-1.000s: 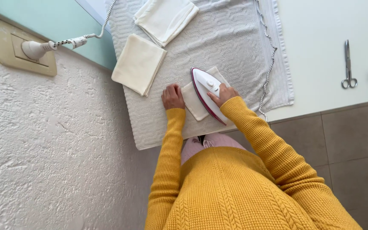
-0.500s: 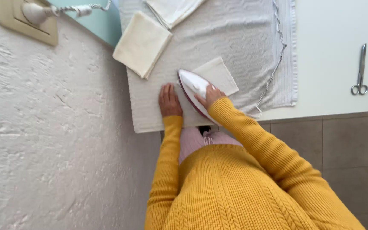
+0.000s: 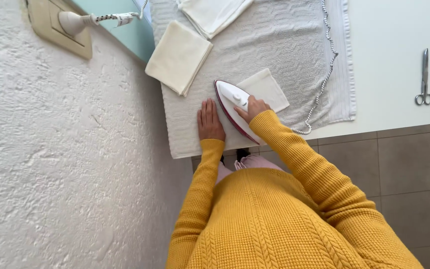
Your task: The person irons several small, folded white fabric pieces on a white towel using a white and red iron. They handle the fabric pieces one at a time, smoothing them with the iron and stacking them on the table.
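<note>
My right hand (image 3: 255, 107) grips the handle of a white and maroon iron (image 3: 232, 102) that rests on a small cream cloth (image 3: 267, 88). The cloth lies on a pale grey towel (image 3: 279, 45) spread over a white table (image 3: 394, 55). My left hand (image 3: 210, 121) lies flat on the towel just left of the iron, fingers together, holding nothing. Both arms wear yellow knitted sleeves.
A folded cream cloth (image 3: 178, 57) lies at the towel's left edge, a white folded stack (image 3: 214, 14) farther back. The iron's speckled cord (image 3: 324, 65) runs along the towel's right side. Scissors (image 3: 424, 79) lie on the table at right. A plug (image 3: 75, 22) sits in a wall socket at left.
The iron has slid left off most of the small cloth, which now shows to its right. My left hand has moved off the cloth onto the bare towel.
</note>
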